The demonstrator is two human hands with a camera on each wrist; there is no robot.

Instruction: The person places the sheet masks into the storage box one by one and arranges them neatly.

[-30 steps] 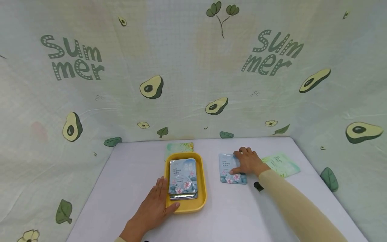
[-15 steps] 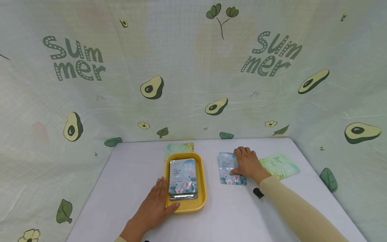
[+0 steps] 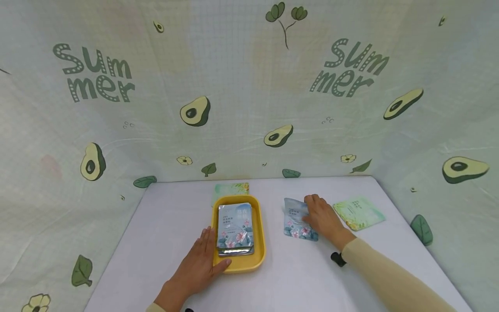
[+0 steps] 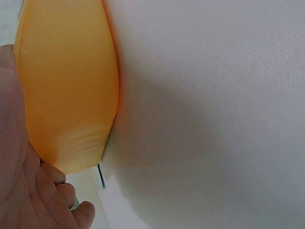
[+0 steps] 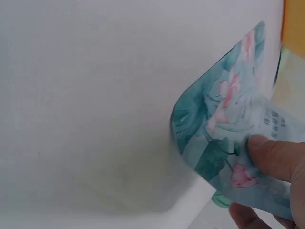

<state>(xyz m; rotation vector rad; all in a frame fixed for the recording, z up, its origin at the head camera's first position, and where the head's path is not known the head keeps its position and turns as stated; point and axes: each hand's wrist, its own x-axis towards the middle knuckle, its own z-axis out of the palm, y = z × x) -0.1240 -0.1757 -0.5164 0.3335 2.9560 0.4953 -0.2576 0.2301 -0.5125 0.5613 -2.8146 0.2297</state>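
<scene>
My right hand (image 3: 325,218) pinches a blue sheet mask packet (image 3: 295,225) printed with pink lotus flowers. Its thumb lies on the printed face, with other fingers partly seen behind the far edge. In the right wrist view the packet (image 5: 209,114) is bent and partly raised off the table. My left hand (image 3: 196,264) rests against the left side of a yellow tray (image 3: 249,263), fingers straight along its wall and thumb on the front rim. In the left wrist view the fingertips touch the tray's outer wall (image 4: 71,86). Inside the tray lie stacked blue packets (image 3: 235,225).
A green packet (image 3: 359,213) lies right of my right hand. Another green packet (image 3: 231,189) lies behind the tray, partly hidden by it. The white table (image 3: 288,277) ends at a printed curtain (image 3: 234,86) at the back and sides.
My right hand has drawn the blue packet's right side up off the table, tilting and bending it, and shifted slightly right. My left hand and the tray stay in place.
</scene>
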